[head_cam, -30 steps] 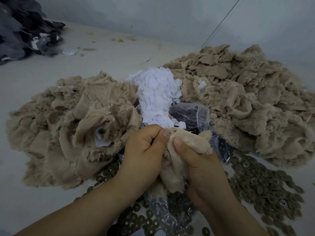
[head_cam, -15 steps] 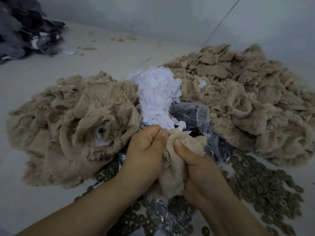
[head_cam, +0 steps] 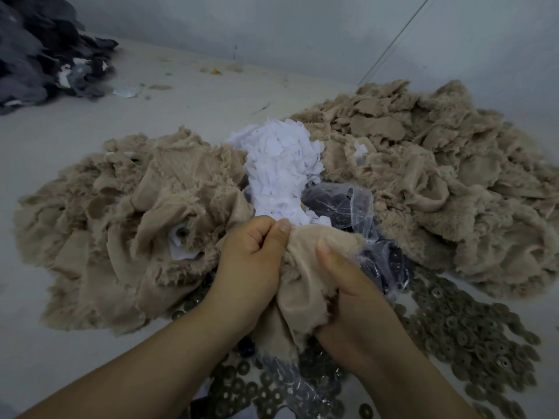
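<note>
While both hands (head_cam: 251,264) (head_cam: 351,294) pinched the beige fur piece (head_cam: 305,285) between them, overstretching risked tearing its frayed edge.

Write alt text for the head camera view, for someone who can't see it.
The left hand and right hand grip one piece of beige fuzzy fabric between them, over a clear plastic bag and scattered metal rings. A left beige pile and a right beige pile flank white scraps; dark fabric lies far left.
</note>
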The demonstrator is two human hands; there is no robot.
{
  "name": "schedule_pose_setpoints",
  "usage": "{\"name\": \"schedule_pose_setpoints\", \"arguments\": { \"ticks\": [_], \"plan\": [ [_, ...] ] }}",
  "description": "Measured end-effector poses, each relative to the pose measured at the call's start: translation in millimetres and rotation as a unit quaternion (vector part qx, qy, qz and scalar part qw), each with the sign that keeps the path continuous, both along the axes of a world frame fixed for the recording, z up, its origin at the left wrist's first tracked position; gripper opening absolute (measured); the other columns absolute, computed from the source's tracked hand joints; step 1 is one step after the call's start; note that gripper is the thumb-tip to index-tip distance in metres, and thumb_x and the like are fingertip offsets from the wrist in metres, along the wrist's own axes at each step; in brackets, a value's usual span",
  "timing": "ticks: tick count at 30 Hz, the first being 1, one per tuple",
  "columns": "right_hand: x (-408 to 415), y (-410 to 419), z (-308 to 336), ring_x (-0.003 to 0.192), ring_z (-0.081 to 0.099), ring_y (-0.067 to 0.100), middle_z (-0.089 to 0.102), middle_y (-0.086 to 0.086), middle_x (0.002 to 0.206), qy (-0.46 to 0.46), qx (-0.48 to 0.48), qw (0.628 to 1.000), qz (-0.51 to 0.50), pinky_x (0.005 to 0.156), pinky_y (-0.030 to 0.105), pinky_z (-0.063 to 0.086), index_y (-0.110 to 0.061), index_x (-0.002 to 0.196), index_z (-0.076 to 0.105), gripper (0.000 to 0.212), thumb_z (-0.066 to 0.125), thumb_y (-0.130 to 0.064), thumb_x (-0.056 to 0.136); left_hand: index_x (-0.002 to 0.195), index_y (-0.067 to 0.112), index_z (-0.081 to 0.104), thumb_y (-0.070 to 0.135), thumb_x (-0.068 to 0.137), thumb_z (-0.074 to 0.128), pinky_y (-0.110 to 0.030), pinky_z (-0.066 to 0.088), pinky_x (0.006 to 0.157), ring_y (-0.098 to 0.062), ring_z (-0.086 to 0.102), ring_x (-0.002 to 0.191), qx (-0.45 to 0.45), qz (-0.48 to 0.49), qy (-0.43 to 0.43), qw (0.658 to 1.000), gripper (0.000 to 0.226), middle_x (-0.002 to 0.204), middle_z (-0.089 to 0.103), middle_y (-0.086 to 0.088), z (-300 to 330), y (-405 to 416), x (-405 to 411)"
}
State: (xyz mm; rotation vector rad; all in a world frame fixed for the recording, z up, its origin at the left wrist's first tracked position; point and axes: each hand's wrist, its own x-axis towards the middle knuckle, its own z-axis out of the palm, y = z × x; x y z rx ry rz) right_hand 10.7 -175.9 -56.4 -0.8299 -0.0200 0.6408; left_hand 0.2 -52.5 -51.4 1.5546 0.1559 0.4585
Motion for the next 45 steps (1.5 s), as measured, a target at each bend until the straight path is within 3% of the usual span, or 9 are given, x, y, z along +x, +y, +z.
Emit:
{"name": "schedule_pose_setpoints", "arguments": {
  "ticks": [5,10,14,19,26,31,35,40,45],
  "plan": [
    [-1.6,1.2,-0.4,0.115,0.065,0.032,0.068,0.021,0.122,-0.028,-0.027,0.999,-0.015,0.098,0.041,0.053,0.001,0.125,0.064,0.042,0.063,-0.019,0.088,0.063,0.01,0.045,0.04,0.095,0.061,-0.026,0.038,0.053,-0.011,0.039,0.056,-0.035,-0.011,-0.018,0.999,0.046,0.059,0.042,0.0,-0.9,2.0,1.5],
    [2.0,-4.9,4.5,0.109,0.067,0.038,0.068,0.028,0.115,-0.009,-0.054,0.997,-0.047,0.089,0.043,0.058,0.009,0.116,0.065,0.049,0.067,-0.027,0.083,0.079,0.017,0.053,0.046,0.067,0.079,-0.027,0.04,0.052,-0.009,0.045,0.061,0.105,-0.079,-0.041,0.991,0.04,0.068,0.051,-0.002,-10.4,9.1,-7.2],
    [2.0,-4.2,4.2,0.108,0.069,0.034,0.07,0.024,0.115,0.003,-0.051,0.997,-0.065,0.085,0.038,0.06,0.004,0.117,0.067,0.043,0.064,-0.024,0.085,0.071,0.011,0.068,0.025,0.081,0.072,-0.029,0.048,0.064,-0.014,0.056,0.066,0.081,-0.06,-0.056,0.993,0.017,0.07,0.063,-0.008,-10.7,11.3,-8.8],
    [2.6,-5.0,2.4,0.107,0.07,0.033,0.071,0.02,0.115,0.011,-0.073,0.995,-0.064,0.087,0.042,0.059,-0.003,0.116,0.07,0.039,0.06,-0.032,0.092,0.074,-0.008,0.064,0.027,0.088,0.069,-0.04,0.04,0.063,-0.025,0.046,0.065,-0.022,-0.058,-0.015,0.998,0.038,0.069,0.049,-0.038,-11.1,12.1,-7.6],
    [1.1,-5.2,3.9,0.108,0.069,0.032,0.071,0.021,0.116,-0.021,-0.058,0.997,-0.052,0.082,0.035,0.059,-0.003,0.113,0.071,0.032,0.064,-0.022,0.089,0.074,0.003,0.065,0.033,0.08,0.073,-0.032,0.045,0.056,-0.02,0.052,0.062,0.025,-0.077,-0.042,0.996,0.031,0.067,0.059,-0.016,-5.9,6.3,-8.8],
    [0.8,-4.7,3.5,0.111,0.068,0.034,0.069,0.021,0.119,-0.014,-0.07,0.996,-0.047,0.093,0.044,0.056,-0.004,0.12,0.068,0.037,0.061,-0.024,0.09,0.07,-0.001,0.064,0.025,0.086,0.064,-0.029,0.041,0.055,-0.019,0.047,0.059,0.022,-0.056,-0.036,0.998,0.03,0.064,0.053,-0.026,-6.6,5.8,-8.4],
    [-0.1,-4.6,5.3,0.107,0.069,0.035,0.07,0.022,0.116,0.01,-0.042,0.998,-0.038,0.085,0.041,0.06,-0.003,0.115,0.071,0.033,0.06,-0.022,0.09,0.073,-0.015,0.056,0.022,0.086,0.063,-0.037,0.038,0.062,-0.024,0.041,0.063,-0.052,-0.055,-0.019,0.997,0.04,0.065,0.043,-0.036,-8.0,2.6,-9.5],
    [0.0,-5.9,3.2,0.107,0.069,0.035,0.07,0.023,0.117,0.038,-0.039,0.998,-0.016,0.079,0.04,0.061,-0.002,0.115,0.071,0.036,0.06,-0.025,0.089,0.069,-0.005,0.062,0.025,0.085,0.063,-0.035,0.042,0.061,-0.024,0.046,0.062,-0.024,-0.048,-0.027,0.998,0.034,0.069,0.051,-0.035,-8.0,1.1,-8.3],
    [9.6,-19.9,19.7,0.088,0.074,0.025,0.076,0.014,0.097,-0.101,-0.185,0.977,-0.041,0.072,0.035,0.058,-0.01,0.097,0.078,0.03,0.068,-0.036,0.086,0.071,0.007,0.067,0.034,0.087,0.068,-0.028,0.047,0.061,-0.016,0.052,0.064,-0.008,-0.043,-0.022,0.999,0.032,0.066,0.06,-0.019,-11.4,6.9,-7.2]
  ]
}}
